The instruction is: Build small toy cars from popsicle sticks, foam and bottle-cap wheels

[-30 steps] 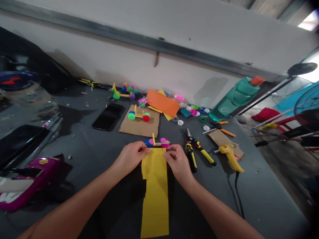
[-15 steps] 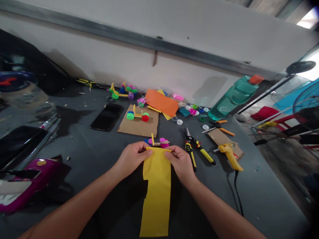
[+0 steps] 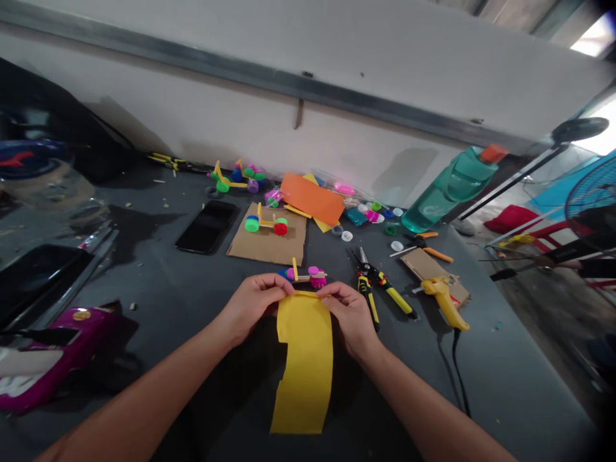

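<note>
A long strip of yellow paper (image 3: pixel 308 359) hangs toward me, with a notch cut in its left edge. My left hand (image 3: pixel 257 305) pinches its far left corner between thumb and fingers. At the far right corner my right hand (image 3: pixel 347 313) pinches it the same way. Between the hands the paper's far edge is narrowly folded over. Just beyond that edge sits a small toy car (image 3: pixel 308 276) with pink and blue wheels and a yellow upright stick, partly hidden by my fingers.
Beyond lies a cardboard piece (image 3: pixel 240 247) bearing another toy car (image 3: pixel 266 221); a phone (image 3: pixel 206 226) is left of it. To the right are scissors (image 3: pixel 385 282), a yellow glue gun (image 3: pixel 445 303) with its cord, and a green bottle (image 3: pixel 450 189). A purple pouch (image 3: pixel 91 327) lies left.
The far edge of the yellow paper has been folded over, and the strip's near end has drawn away from me and bowed. Both hands keep their pinch.
</note>
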{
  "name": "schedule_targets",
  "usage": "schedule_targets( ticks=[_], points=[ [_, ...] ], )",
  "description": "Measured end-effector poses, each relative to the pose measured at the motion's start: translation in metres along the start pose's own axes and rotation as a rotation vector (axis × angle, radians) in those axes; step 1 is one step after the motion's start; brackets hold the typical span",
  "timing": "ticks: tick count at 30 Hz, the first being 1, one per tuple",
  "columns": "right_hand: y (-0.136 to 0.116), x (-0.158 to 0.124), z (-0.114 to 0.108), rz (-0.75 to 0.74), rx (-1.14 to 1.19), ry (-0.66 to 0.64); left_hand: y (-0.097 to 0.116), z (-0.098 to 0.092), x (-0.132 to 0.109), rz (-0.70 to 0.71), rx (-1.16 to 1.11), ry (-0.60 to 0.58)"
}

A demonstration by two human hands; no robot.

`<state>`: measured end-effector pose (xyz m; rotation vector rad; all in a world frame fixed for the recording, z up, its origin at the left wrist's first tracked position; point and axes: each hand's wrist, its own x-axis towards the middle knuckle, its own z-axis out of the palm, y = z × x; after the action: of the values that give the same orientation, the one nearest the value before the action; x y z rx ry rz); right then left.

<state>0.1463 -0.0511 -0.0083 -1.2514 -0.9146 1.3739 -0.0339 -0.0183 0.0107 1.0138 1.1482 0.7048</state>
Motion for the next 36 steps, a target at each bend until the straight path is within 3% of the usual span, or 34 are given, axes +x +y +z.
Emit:
schedule_targets(
  ticks=[8,14,17,21,27,36],
  points=[
    [0.0023,0.0006,-0.0046,-0.126,-0.177,-0.024,-0.0009,0.0060,-0.0019,0.054,-0.040,0.019],
    [-0.0041,-0.0038,-0.0049,-0.152,-0.255,-0.018,-0.0048,0.0062,-0.0030,0.011,0.046,-0.045],
    [-0.0067,-0.0041,-0.0023,-0.094,-0.181,-0.016,-0.0044,0.0058,-0.0041,0.067,0.087,-0.016],
    [-0.0039,-0.0003,-0.0015,0.028,-0.195,-0.024,-0.0025,0.0065,-0.0050,0.041,0.101,-0.034],
    [0.0013,0.0021,-0.0059,0.033,-0.149,0.002,-0.0025,0.0074,-0.0052,0.015,0.043,-0.059],
    [-0.0013,-0.0002,-0.0021,-0.005,-0.203,0.022,0.0030,0.0052,-0.0099,0.197,0.390,-0.013]
  ],
)
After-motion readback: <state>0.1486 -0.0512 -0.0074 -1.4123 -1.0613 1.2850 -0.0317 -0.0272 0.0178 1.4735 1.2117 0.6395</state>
